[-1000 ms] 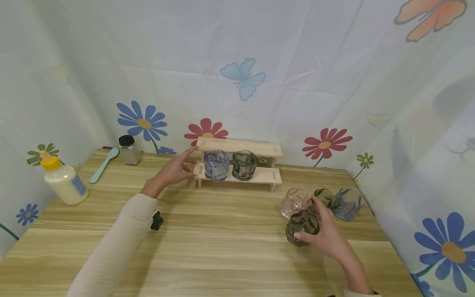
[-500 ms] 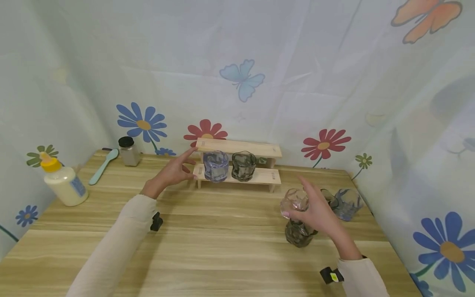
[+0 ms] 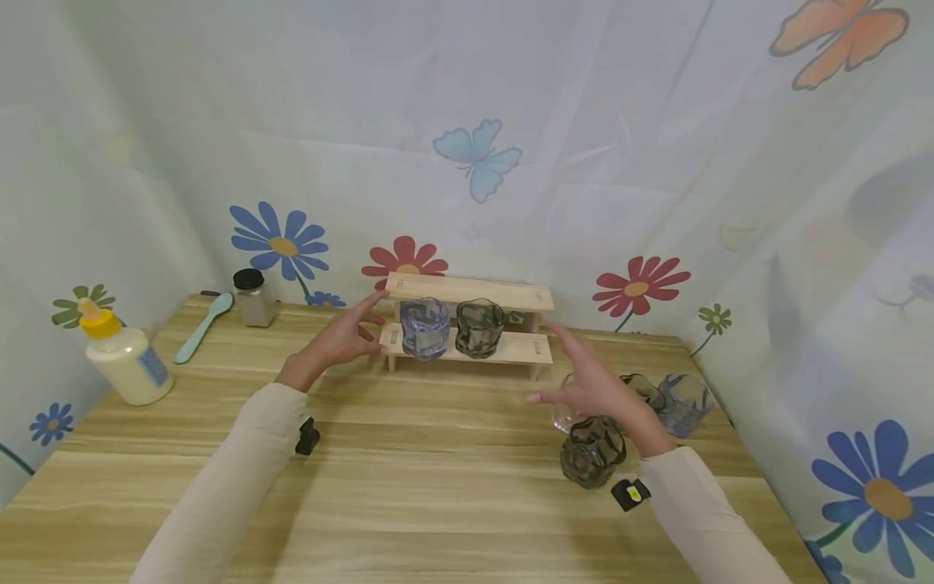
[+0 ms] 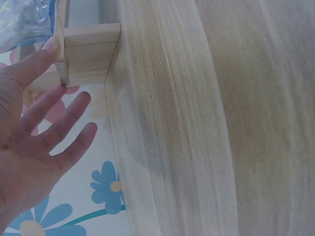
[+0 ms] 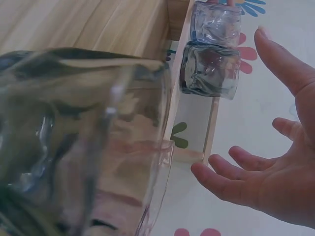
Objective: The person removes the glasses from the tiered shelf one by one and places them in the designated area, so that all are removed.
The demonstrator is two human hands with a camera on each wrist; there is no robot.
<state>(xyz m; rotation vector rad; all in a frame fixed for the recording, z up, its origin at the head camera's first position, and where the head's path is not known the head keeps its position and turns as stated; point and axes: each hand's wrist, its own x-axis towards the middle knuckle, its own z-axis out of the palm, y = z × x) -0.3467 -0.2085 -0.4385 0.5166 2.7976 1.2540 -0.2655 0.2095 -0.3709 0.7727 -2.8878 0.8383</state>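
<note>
In the head view a two-tier wooden shelf (image 3: 467, 290) stands at the back. A bluish clear glass (image 3: 426, 328) and a smoky grey glass (image 3: 479, 328) sit side by side on its lower tier. My left hand (image 3: 339, 334) touches the shelf's left end with fairly straight fingers; the thumb (image 4: 37, 64) lies against the lower board. My right hand (image 3: 594, 385) is spread in the air near the shelf's right end and holds nothing. It partly hides a pinkish glass (image 3: 564, 418). A smoky glass (image 3: 593, 454) stands on the table below that hand.
Right of my right hand stand another smoky glass (image 3: 644, 391) and a bluish glass (image 3: 684, 404). Toward the left are a yellow-capped bottle (image 3: 131, 365), a mint spoon (image 3: 204, 328) and a black-lidded jar (image 3: 254, 300). A flowered curtain (image 3: 511, 219) hangs behind the table (image 3: 409, 487).
My right hand has let go of the front smoky glass and moved up and left toward the shelf's right end. The left hand has stayed at the shelf's left end.
</note>
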